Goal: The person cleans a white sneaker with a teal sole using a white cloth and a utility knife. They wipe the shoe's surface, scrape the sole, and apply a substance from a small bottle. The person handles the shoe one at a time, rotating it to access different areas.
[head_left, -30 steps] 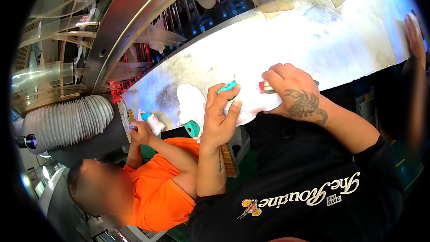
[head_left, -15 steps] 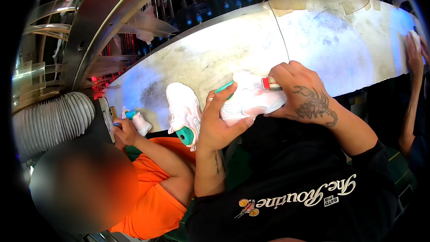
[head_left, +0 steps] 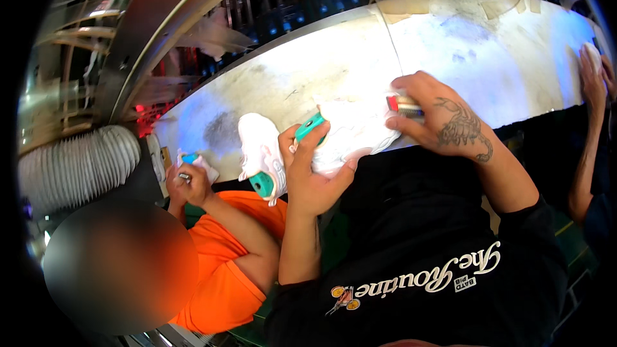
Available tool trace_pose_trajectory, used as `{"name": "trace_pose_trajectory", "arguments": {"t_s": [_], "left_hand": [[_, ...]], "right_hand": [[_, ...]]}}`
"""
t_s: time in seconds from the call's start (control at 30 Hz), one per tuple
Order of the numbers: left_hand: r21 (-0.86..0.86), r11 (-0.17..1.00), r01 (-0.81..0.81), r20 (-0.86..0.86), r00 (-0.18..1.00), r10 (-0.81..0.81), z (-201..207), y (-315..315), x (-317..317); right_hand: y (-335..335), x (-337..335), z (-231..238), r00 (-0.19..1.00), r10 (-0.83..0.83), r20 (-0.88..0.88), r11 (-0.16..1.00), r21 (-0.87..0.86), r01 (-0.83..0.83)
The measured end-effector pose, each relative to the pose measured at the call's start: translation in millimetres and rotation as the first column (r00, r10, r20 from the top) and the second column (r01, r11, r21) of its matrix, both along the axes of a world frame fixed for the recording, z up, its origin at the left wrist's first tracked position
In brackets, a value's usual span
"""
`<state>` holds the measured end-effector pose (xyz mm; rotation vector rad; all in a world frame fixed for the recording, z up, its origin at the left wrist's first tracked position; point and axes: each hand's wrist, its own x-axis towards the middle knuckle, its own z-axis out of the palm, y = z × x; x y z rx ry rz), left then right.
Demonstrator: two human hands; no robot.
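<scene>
A white and pale pink sneaker (head_left: 355, 130) with a green shoe last (head_left: 312, 128) in its heel opening lies tilted at the table's near edge. My left hand (head_left: 313, 170) is closed around its heel end, fingers over the last and thumb along the side. In my closed right hand (head_left: 425, 115) is a small tool (head_left: 406, 104), red at one end, with a cream body and a dark ridged side; its exact kind is unclear. It is at the toe end of the sneaker. A second matching sneaker (head_left: 260, 144), also on a green last (head_left: 262, 184), stands just left of my left hand.
A pale curved table (head_left: 347, 58) runs across, with machinery and clear plastic strips behind it. At left, a co-worker in an orange shirt (head_left: 225, 283) handles another shoe beside a ribbed duct hose (head_left: 83, 164). Another person's hand (head_left: 594, 77) rests at the far right.
My right hand has moved slightly right with the tool, showing more of it. The sneaker has turned in my left hand, and more of its green last is visible.
</scene>
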<state>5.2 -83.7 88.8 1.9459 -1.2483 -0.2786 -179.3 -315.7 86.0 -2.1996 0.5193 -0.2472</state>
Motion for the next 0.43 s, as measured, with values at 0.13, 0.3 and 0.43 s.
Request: {"name": "trace_pose_trajectory", "arguments": {"t_s": [0.13, 0.3, 0.43], "left_hand": [[-0.022, 1.000, 0.018, -0.033, 0.999, -0.019, -17, 9, 14], [0.036, 0.999, 0.039, -0.102, 0.994, -0.035, -24, 14, 19], [0.141, 0.990, 0.007, -0.039, 0.999, -0.002, -6, 4, 0]], "right_hand": [[-20, -15, -17, 0.976, -0.200, -0.084, 0.969, -0.162, 0.184], [-43, -33, -53, 0.960, -0.279, 0.040, 0.903, -0.330, 0.276], [-41, -35, -58, 0.952, -0.301, 0.061, 0.887, -0.348, 0.303]]}}
